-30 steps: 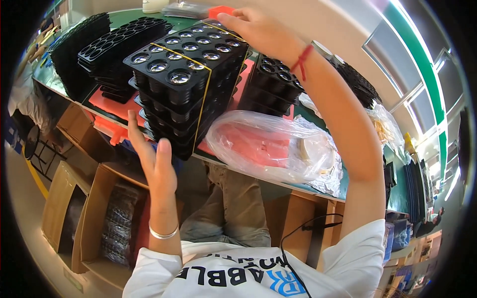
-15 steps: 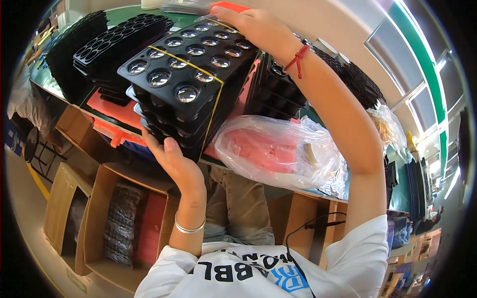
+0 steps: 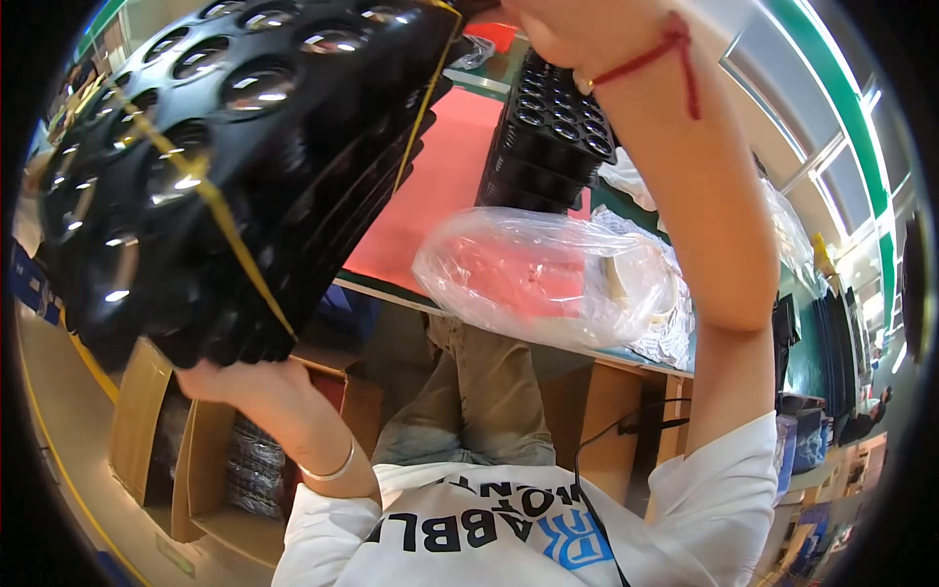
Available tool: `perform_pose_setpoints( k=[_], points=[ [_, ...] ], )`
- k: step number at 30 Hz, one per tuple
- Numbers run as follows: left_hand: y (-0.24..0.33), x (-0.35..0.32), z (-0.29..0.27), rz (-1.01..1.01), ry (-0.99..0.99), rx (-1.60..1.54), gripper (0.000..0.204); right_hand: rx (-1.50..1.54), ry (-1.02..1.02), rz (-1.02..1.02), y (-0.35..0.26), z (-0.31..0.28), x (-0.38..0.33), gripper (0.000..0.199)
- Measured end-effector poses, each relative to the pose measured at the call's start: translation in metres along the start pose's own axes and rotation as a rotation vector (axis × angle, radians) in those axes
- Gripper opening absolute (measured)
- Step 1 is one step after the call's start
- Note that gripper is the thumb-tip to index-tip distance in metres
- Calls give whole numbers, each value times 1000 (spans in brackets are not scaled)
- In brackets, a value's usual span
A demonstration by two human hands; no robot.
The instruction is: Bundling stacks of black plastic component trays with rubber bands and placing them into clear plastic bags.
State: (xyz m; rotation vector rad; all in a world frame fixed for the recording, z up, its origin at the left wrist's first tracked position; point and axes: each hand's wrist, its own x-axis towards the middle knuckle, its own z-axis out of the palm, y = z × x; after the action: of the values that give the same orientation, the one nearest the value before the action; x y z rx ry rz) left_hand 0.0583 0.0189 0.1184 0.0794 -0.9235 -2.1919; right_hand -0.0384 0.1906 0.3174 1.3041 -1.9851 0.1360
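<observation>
A tall stack of black plastic trays (image 3: 323, 127) with rows of round pockets, shiny at their bottoms, is lifted and tilted at the upper left. A yellow band (image 3: 230, 225) runs round it. From below, my left hand (image 3: 249, 386) grips the near lower edge; its fingertips are hidden under the trays. My right hand (image 3: 567, 29) holds the far end, with its fingers partly cut off by the upper edge of the picture. A second stack of black trays (image 3: 562, 122) stands on the table, close to my right wrist.
A pink sheet (image 3: 455, 166) lies on the green table. Near its front edge is a clear plastic bag (image 3: 509, 274) with pink and white contents. Open cardboard boxes (image 3: 210, 489) stand on the floor at lower left, one holding a wrapped pack (image 3: 256, 470).
Both hands have raised the banded tray stack off the table and brought it left and closer to me. The pink sheet beneath now shows more.
</observation>
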Motion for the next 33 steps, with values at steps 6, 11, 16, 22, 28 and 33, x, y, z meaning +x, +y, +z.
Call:
perform_pose_setpoints(
  k=[6,11,16,22,28,33],
  points=[
    [31,-11,8,2,-73,62,50,518,-237,910,-101,-82,17,29],
    [40,-25,28,-45,-200,59,53,629,-10,1232,-125,-123,-9,35],
    [34,-27,14,-262,-276,-54,53,712,116,1529,-129,-132,-26,28],
    [7,-56,35,-525,-657,-149,56,544,8,1223,-134,-166,-127,37],
    [-23,-64,36,-613,-738,-188,45,668,-49,1399,-148,-165,-153,32],
    [-33,-59,36,-599,-749,-71,45,758,129,1639,-158,-149,-153,34]
  ],
)
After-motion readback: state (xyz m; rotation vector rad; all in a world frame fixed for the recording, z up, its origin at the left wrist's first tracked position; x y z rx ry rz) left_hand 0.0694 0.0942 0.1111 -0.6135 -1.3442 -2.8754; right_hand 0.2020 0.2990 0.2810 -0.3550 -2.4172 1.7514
